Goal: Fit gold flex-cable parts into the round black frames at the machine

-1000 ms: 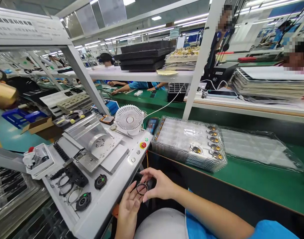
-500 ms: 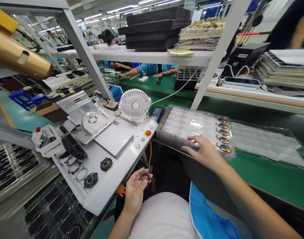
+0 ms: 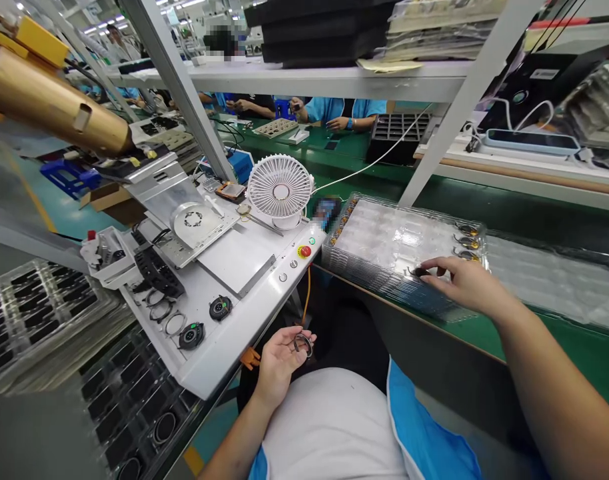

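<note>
My left hand (image 3: 284, 357), palm up near my lap, has its fingers curled round a dark metal ring (image 3: 303, 345). Over the right front part of a stack of clear plastic trays (image 3: 379, 230), my right hand (image 3: 452, 279) pinches a small dark round part (image 3: 420, 272). Small parts with gold-coloured discs (image 3: 468, 243) lie along the right side of the top tray, partly behind my right hand. Two black round parts, one (image 3: 220, 308) further back and one (image 3: 191, 336) nearer, rest on the white machine table, with several thin rings (image 3: 175, 324) to their left.
A white fan (image 3: 280, 190), a red button (image 3: 305, 251) and a metal fixture (image 3: 197, 223) are on the machine table. A gold cylinder (image 3: 59, 100) hangs upper left. A slanted grey post (image 3: 464, 100) rises behind the trays. Co-workers' hands (image 3: 338, 123) show across the green bench.
My right hand has moved right across the tray stack, and a dark part now shows at its fingertips. My left hand still holds the ring. The whole view has shifted somewhat.
</note>
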`<state>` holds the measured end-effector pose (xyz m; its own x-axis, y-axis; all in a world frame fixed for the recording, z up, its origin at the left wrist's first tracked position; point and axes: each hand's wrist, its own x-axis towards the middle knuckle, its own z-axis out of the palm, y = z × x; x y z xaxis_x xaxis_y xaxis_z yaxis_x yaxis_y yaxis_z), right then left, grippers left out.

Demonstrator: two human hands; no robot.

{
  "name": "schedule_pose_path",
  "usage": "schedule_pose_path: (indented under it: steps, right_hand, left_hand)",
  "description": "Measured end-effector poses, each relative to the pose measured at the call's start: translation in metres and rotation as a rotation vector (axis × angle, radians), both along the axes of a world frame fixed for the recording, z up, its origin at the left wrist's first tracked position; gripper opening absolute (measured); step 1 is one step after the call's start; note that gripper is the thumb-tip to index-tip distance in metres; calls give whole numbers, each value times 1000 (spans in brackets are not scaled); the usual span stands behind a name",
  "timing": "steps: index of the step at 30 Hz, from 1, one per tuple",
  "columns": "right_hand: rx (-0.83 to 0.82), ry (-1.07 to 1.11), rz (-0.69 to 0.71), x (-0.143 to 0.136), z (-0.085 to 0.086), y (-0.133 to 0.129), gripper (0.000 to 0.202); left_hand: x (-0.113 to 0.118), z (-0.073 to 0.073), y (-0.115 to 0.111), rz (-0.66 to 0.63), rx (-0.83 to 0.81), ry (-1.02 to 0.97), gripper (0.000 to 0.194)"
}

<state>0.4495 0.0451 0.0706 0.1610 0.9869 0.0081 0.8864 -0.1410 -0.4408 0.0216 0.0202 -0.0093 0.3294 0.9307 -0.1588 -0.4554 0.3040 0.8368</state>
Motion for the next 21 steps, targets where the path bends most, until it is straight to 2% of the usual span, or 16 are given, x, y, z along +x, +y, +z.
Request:
schedule_pose_path:
  steps: [6, 9, 11, 13, 16, 19, 21]
  right_hand:
    - [-12, 87, -44, 14, -8, 14, 44]
    - [7, 156, -3, 19, -3, 15, 41]
    - [86, 178, 49, 11, 4, 11, 41]
    - [264, 179, 137, -14, 14, 5, 38]
    - [503, 280, 376, -77, 25, 0, 17]
    - [538, 493, 678, -142, 28, 2, 22]
    - [530, 598, 828, -173, 26, 7, 27]
  left_hand:
    - [-2, -3, -2, 3, -17, 18, 44]
    - [-4, -3, -4, 0, -16, 19, 43]
    - [-5, 0, -4, -7, -21, 17, 43]
    - [-3, 7, -4, -48, -28, 9, 46]
    - [4, 28, 0, -197, -29, -32, 62]
    - [9, 53, 7, -350, -20, -122, 80]
    - [7, 65, 11, -396, -18, -180, 84]
